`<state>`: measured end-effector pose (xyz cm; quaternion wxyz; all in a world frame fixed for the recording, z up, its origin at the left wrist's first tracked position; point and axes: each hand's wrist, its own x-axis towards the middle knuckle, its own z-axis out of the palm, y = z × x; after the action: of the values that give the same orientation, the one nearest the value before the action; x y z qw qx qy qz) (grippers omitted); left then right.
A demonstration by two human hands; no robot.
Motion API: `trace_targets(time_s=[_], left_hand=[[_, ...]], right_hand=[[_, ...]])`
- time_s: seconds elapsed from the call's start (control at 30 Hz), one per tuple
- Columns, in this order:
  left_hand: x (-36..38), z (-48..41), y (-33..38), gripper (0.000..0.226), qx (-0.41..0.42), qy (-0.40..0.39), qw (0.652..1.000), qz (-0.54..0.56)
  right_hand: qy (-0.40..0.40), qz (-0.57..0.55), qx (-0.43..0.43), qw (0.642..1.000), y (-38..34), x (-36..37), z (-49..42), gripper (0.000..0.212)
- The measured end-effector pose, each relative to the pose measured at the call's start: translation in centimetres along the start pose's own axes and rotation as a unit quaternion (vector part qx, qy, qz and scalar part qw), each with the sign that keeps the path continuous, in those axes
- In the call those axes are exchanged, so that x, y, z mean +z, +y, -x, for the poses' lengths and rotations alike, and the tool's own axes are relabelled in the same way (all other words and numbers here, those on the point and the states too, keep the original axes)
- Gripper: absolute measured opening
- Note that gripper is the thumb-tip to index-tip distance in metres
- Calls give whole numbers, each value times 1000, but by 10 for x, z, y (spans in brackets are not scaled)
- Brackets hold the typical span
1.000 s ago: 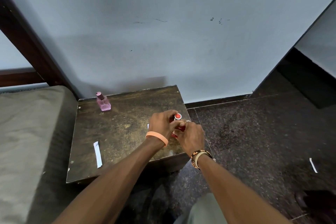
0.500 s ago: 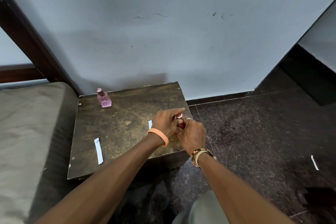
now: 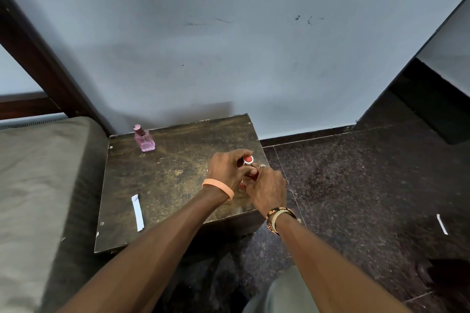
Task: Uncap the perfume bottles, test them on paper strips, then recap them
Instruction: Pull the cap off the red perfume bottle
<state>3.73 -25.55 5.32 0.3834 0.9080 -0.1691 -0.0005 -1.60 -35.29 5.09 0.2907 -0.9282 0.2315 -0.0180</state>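
Both my hands meet over the right side of a dark worn wooden table [image 3: 165, 180]. My left hand [image 3: 226, 170] pinches the round red cap [image 3: 248, 159] of a red perfume bottle. My right hand [image 3: 267, 189] wraps the red bottle body [image 3: 253, 174], which is mostly hidden by fingers. A capped pink perfume bottle [image 3: 144, 139] stands upright at the table's back left corner. A white paper strip [image 3: 137, 212] lies flat on the table's front left. A sliver of another strip shows beside my left hand.
A grey mattress [image 3: 38, 185] borders the table's left side, with a dark bed frame behind. The wall is close behind the table. Dark speckled floor lies to the right, with a white paper strip [image 3: 442, 223] on it.
My hands stay together on the red bottle; the red cap top, partly covered half a second ago, shows again under my left fingers. The view shifted slightly.
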Motion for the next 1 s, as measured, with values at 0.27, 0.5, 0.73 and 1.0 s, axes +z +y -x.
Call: trace_targets(time_s=[0.27, 0.5, 0.73, 1.0], left_hand=[[1, 2, -2, 38, 1, -14, 1000, 10], [0, 2, 0, 45, 6, -22, 1000, 3], [-1, 2, 0, 39, 4, -19, 1000, -15], [-4, 2, -4, 36, -7, 0, 1000, 12]], right_hand=[[2, -7, 1, 1000, -1, 2, 2, 19], [5, -4, -2, 1000, -4, 2, 4, 16], [2, -6, 0, 1000, -3, 1, 5, 17], [3, -7, -3, 1000, -4, 3, 6, 18]])
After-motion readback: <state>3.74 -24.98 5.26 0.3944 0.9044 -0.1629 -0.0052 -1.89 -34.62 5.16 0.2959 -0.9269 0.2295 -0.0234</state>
